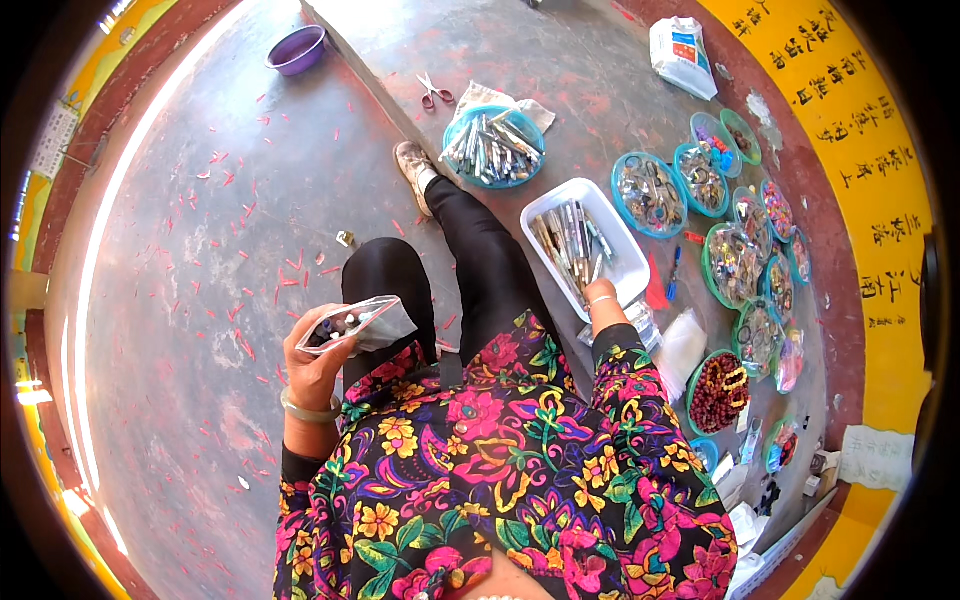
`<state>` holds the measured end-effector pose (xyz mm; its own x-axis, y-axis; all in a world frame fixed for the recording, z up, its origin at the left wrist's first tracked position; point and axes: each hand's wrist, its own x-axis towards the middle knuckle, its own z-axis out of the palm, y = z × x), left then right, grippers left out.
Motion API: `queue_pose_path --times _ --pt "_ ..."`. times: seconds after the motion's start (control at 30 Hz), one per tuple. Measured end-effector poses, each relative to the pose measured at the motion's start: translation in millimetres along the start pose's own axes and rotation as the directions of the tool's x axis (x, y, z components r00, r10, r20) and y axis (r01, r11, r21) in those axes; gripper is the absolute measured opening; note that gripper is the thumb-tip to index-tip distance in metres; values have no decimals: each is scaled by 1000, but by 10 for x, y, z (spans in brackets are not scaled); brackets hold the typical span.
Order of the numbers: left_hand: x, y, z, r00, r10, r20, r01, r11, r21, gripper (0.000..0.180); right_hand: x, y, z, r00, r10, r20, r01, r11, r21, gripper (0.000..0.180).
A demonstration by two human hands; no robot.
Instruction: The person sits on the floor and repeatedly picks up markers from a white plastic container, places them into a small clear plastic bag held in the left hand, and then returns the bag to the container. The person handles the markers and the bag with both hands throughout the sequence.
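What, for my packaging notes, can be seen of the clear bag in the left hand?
The clear bag looks like thin plastic, with a reddish line along its edge. Its mouth gapes, showing small dark and white pieces inside, their kind unclear. The left hand grips its left end, holding it tilted above the left leg.

Purple basin point(297, 52), scissors point(431, 91), white sack point(680, 68) — all on grey floor point(330, 160).

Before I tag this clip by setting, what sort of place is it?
Probably a makeshift stall or workspace on a hard floor: a white tub and blue basket of slim sticks, with dark red beads nearby.
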<state>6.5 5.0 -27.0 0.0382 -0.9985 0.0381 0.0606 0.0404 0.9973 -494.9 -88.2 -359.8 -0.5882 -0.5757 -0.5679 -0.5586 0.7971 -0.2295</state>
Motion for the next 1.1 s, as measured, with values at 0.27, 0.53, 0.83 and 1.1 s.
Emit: queue_pose_path --times 0.27,0.53,0.83,1.1 --pt "-4 -17 -26 1000 15 -7 -15 1000 2 32 -259 -6 -196 983 -180 -34 182 983 40 14" --pt "16 -27 -18 998 -46 36 48 996 -71 30 -1372 -100 -731 887 -448 112 -36 174 984 17" --pt "15 -8 -83 995 -1 101 13 993 -118 32 -2171 -895 -1268 740 -670 -67 135 50 990 10" --pt "-8 -56 -158 985 88 151 -60 982 -182 31 -3019 -1499 -1539 511 -850 -125 169 -44 985 20"
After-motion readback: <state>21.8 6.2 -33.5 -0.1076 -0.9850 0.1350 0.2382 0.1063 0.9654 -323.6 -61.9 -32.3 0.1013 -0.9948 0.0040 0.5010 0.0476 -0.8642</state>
